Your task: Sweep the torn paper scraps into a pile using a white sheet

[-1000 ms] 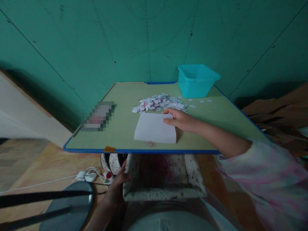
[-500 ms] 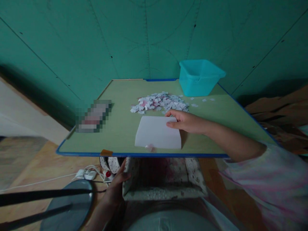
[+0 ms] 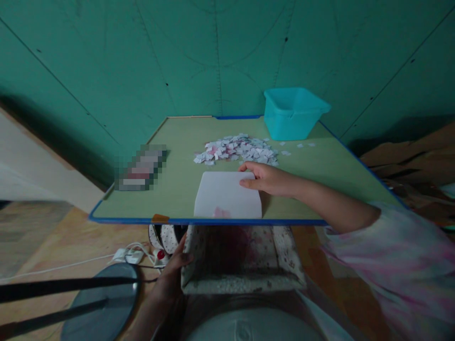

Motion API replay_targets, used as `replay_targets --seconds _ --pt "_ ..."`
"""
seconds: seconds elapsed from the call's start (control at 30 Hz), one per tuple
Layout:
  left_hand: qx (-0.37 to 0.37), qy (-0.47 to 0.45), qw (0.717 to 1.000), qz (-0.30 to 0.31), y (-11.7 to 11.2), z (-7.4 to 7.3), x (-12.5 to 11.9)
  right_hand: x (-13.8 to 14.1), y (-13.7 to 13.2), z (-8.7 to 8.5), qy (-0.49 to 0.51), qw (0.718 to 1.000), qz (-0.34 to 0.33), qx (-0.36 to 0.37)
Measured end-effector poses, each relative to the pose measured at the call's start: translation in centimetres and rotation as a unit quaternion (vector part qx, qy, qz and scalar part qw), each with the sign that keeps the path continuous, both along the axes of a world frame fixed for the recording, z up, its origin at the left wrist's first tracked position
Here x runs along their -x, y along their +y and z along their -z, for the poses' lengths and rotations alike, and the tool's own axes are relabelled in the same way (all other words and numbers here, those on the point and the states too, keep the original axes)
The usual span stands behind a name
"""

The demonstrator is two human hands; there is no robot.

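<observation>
My right hand (image 3: 267,179) rests on the far right corner of a white sheet of paper (image 3: 227,201) that lies at the near edge of the green table (image 3: 177,180); the fingers are curled on the sheet's edge. A few pink scraps show on the paper's near edge. Below the table, my left hand (image 3: 172,272) grips the left rim of a patterned fabric box (image 3: 241,279) held under the table edge. A heap of small white and pink paper pieces (image 3: 236,150) lies just beyond the sheet.
A turquoise plastic tub (image 3: 293,113) stands at the table's far right corner. A blurred flat object (image 3: 141,168) lies near the left edge. A lamp base (image 3: 103,303), a white cable and a plug (image 3: 131,257) are on the wooden floor at left. Green wall behind.
The sheet has slid toward me under my right hand, and its near edge now reaches the table's rim. My left hand keeps the box in place.
</observation>
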State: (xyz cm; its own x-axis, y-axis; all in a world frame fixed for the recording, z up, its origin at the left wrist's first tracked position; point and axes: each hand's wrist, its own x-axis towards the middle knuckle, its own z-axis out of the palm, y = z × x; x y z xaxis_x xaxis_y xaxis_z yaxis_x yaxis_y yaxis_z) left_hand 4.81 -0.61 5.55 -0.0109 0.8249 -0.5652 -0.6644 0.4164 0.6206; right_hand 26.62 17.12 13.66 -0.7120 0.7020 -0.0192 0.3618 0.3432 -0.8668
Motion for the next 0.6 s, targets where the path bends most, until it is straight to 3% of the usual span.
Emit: replay_targets --seconds 0.17,0.37,0.5,0.6 --pt "0.010 -0.010 1.000 -0.004 -0.7 0.0 0.1 0.1 -0.1 -0.3 0.016 1.000 0.000 0.014" --pt "-0.015 -0.045 0.999 -0.010 -0.9 0.6 0.2 0.2 -0.6 -0.5 0.071 0.991 -0.035 0.105" --pt "-0.012 -0.077 0.997 -0.021 -1.0 1.1 0.5 0.3 -0.8 -0.6 0.067 0.992 -0.050 0.095" --pt "-0.014 -0.067 0.998 -0.002 -1.2 1.1 0.6 0.3 -0.6 -0.5 0.074 0.994 -0.022 0.083"
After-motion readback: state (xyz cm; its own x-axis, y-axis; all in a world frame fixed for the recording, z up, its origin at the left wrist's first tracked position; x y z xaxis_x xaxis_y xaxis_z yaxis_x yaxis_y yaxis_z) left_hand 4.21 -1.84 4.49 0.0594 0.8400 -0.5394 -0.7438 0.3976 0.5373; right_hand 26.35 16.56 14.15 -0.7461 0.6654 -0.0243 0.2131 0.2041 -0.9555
